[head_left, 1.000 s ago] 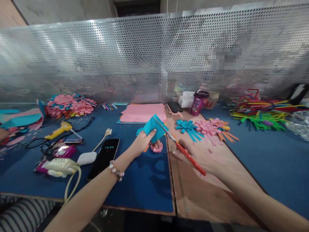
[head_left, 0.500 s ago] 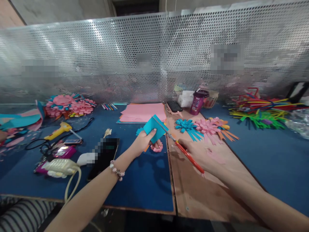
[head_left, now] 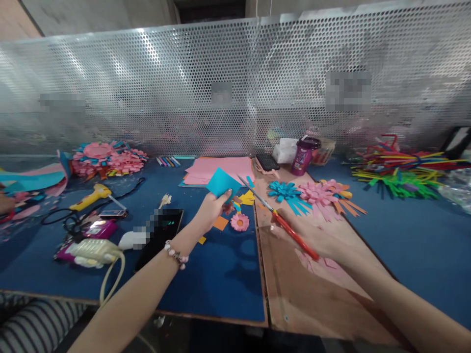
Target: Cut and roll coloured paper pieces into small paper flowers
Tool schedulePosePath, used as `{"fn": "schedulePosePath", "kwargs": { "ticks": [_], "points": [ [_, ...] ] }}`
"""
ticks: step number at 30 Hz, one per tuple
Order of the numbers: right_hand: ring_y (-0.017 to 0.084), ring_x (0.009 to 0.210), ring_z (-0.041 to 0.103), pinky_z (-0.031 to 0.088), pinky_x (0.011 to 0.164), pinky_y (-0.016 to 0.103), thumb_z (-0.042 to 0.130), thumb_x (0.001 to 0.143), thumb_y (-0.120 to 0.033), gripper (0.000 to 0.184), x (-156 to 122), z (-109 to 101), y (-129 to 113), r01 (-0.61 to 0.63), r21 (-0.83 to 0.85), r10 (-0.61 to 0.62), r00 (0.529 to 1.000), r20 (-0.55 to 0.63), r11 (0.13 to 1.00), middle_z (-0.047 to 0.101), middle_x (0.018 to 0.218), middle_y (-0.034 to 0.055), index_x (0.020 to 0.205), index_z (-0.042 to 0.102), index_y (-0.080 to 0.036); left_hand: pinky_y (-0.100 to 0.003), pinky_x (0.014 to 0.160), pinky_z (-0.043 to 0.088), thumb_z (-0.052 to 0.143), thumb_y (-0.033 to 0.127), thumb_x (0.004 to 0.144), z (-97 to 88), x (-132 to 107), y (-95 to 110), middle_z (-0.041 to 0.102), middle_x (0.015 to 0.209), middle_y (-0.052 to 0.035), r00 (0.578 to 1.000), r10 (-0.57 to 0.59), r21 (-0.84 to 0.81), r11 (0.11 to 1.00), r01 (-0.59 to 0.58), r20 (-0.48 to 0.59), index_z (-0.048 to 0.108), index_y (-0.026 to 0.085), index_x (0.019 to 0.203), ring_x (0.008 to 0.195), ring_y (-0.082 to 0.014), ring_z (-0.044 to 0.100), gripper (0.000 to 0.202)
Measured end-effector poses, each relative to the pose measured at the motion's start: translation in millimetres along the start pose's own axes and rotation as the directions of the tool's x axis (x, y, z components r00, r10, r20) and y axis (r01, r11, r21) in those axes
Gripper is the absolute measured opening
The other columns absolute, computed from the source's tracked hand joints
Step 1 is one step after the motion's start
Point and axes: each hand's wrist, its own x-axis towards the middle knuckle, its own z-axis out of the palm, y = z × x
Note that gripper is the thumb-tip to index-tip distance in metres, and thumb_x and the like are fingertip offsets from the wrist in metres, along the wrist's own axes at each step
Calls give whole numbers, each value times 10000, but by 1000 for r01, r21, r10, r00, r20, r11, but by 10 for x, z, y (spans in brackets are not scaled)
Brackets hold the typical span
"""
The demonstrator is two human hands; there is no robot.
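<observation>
We look over a worktop of matte blue board (head_left: 213, 289), split right of centre by a bare brown wooden strip (head_left: 290, 306) that runs down to the lower edge of the frame. Behind it, a silvery perforated metal screen (head_left: 198, 105) spans the full width, with a seam near the middle. Above the screen we see a grey wall (head_left: 103, 17) and, at top centre, a dark rectangular opening (head_left: 209, 11).

Near the centre, the left hand (head_left: 211, 210) is closed, thumb uppermost, pinching the lower edge of a bright blue paper square (head_left: 222, 182) held above the board. To its right, the right hand (head_left: 300, 233) is wrapped around the red handles of long metal scissors (head_left: 285, 225); their tips point up and left, just beside the paper's right corner. We cannot tell how far apart the blades stand.

On the blue board below the paper lies a round pink paper flower (head_left: 240, 222). A flat pink paper stack (head_left: 217, 169) sits behind, against the screen's foot. Across the wooden strip, right of centre, we find a fringed blue paper flower (head_left: 282, 190) and a lidded purple cup (head_left: 302, 157).
</observation>
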Motion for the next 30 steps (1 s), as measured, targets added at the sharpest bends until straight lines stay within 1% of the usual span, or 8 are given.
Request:
{"fn": "schedulePosePath", "kwargs": {
  "ticks": [3,6,10,15,21,25,27,30],
  "points": [
    [132,566,440,308,534,257,382,838,-569,422,-18,-116,-118,-113,-123,124,989,84,986,487,619,29,700,474,-181,-238,449,392,642,377,768,-26,19,2,682,763,-75,1000,-3,-5,1000,3,-15,574,126,857,494,-101,538,274],
    [138,585,440,280,537,256,365,842,-551,427,0,-110,-119,-154,-118,167,980,111,981,513,635,41,692,494,-173,-252,467,417,633,382,773,-35,25,-20,695,772,-82,1000,-20,-2,1000,20,-20,576,123,900,514,-125,577,294],
    [149,617,467,273,550,257,286,857,-572,486,44,30,45,-112,-47,117,988,99,993,576,705,57,753,525,-162,-266,493,445,617,390,786,-14,8,-40,707,818,-95,999,-36,18,999,36,9,574,125,903,564,-159,625,293],
    [150,645,492,265,555,246,279,870,-540,469,71,146,151,-107,-90,118,986,119,990,587,746,52,801,536,-153,-277,491,465,591,402,808,27,-23,-32,710,822,-97,997,-41,52,998,38,61,561,127,935,576,-184,649,304],
    [173,728,528,327,614,260,286,871,-504,447,79,162,168,-63,-35,66,993,95,997,617,852,66,872,561,-152,-288,501,478,574,421,818,52,-52,-33,705,833,-106,995,-17,82,997,9,96,544,124,982,580,-185,650,340],
    [178,717,528,353,628,273,297,866,-488,437,71,159,169,-76,-32,78,993,84,997,619,821,75,860,575,-151,-297,510,485,573,436,814,62,-62,-24,706,822,-90,995,-6,96,995,-4,101,539,139,969,569,-177,642,336],
    [184,721,529,366,641,287,300,864,-510,462,73,167,170,-72,-19,73,994,77,997,623,819,85,864,585,-145,-299,513,488,580,439,808,67,-63,-17,706,812,-81,995,-8,105,994,-2,95,542,146,954,567,-175,641,329],
    [186,720,529,381,650,298,302,848,-591,540,79,174,166,-44,33,42,997,65,998,626,823,91,882,594,-138,-303,519,495,580,437,809,69,-60,-15,704,808,-75,996,-20,114,993,10,89,545,150,944,562,-173,640,318]
  ]
}}
